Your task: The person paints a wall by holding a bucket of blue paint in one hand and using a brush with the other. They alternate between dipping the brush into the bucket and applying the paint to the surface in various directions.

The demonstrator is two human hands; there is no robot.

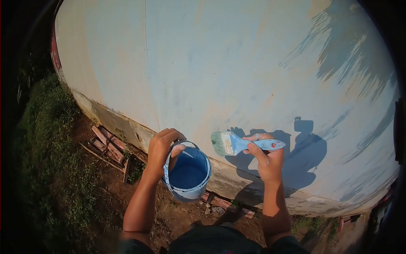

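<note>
1. Paintbrush (237, 144) in right hand (267, 160), fingers closed round its handle, bristles just beside the pale blue wall (237, 63)
2. Left hand (163, 148) grips bucket (188, 171) w/ blue paint by the rim, held beside brush, above the dirt

Outdoors beside a building — painted wall (237, 63), grass (50, 139), bare dirt (177, 216).

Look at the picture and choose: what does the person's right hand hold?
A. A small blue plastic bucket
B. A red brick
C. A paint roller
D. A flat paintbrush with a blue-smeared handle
D: the right hand grips the flat paintbrush with a blue-smeared handle, bristles pointing left in front of the pale painted wall, while the left hand holds the small blue plastic bucket by its rim.
</note>
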